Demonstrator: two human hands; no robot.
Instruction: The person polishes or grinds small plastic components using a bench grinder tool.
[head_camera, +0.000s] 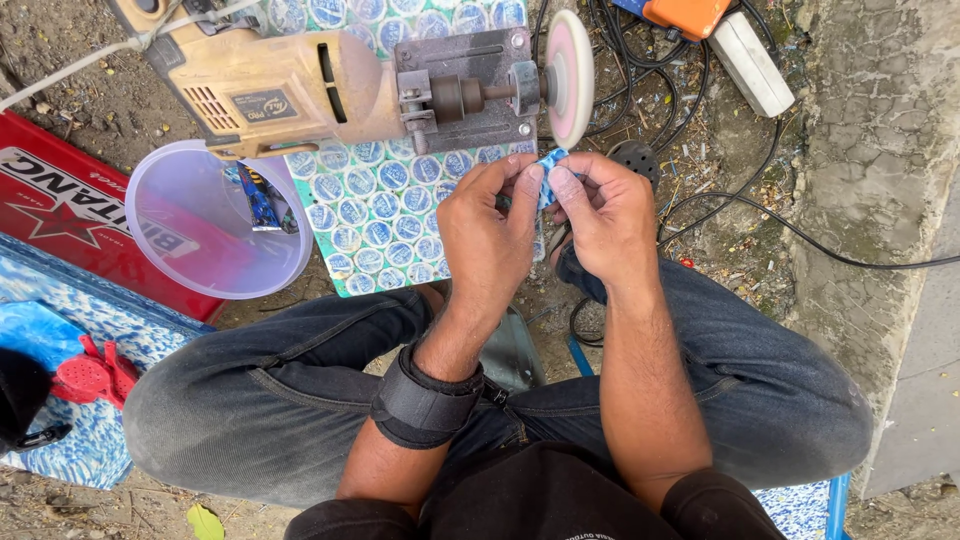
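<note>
Both hands pinched a small blue piece at their fingertips: the left hand closed on its near side, the right hand opposite, just below the pink polishing wheel of the mounted drill.

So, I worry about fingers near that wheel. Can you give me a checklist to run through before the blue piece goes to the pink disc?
1. Both hands on the piece: ok. Left hand and right hand pinch the small blue piece together.
2. Piece clear of the pink disc: ok, just below its rim.
3. Disc spinning or still: cannot tell.
4. Drill fixed down: cannot tell; it sits in a metal bracket.
5. Cables clear of the hands: ok.
</note>
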